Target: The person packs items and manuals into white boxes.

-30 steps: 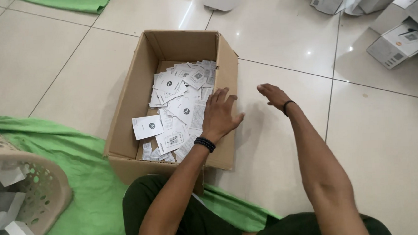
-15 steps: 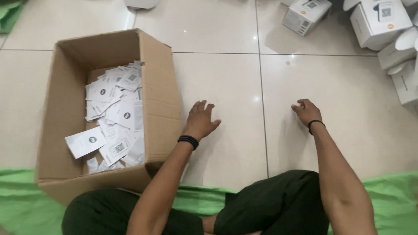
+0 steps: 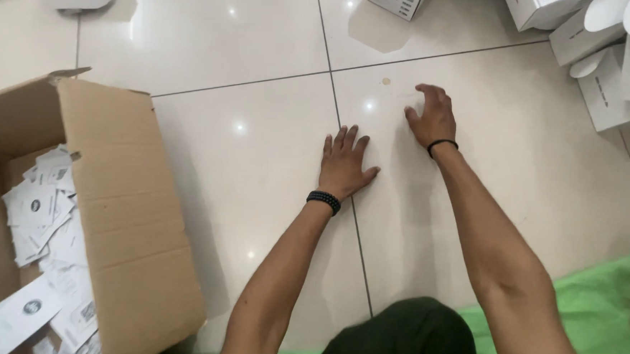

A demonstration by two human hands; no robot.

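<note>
Left hand [image 3: 343, 165]: centre of frame, palm flat on the tiled floor [image 3: 242, 166], fingers spread, grip wide and holding nothing; dark bead bracelet at the wrist.

Right hand [image 3: 432, 117]: just right of it and slightly higher in the frame, fingers loosely curled, tips on or near the tile; grip half-open, holding nothing; thin dark band at the wrist.

Cardboard box [image 3: 127, 230]: left edge of frame, open-topped, holding loose white paper slips [image 3: 40, 213]. Well apart from both hands, nearer the left.

White cartons [image 3: 595, 47]: upper right, several, some with flaps open; nearer the right hand, not touching it.

Green cloth [image 3: 594, 292]: lower right, under the seated person.

Step, as judged: both hands between items, nothing taken up. Any pick-up calls for a reach toward the upper right or left edge.
</note>
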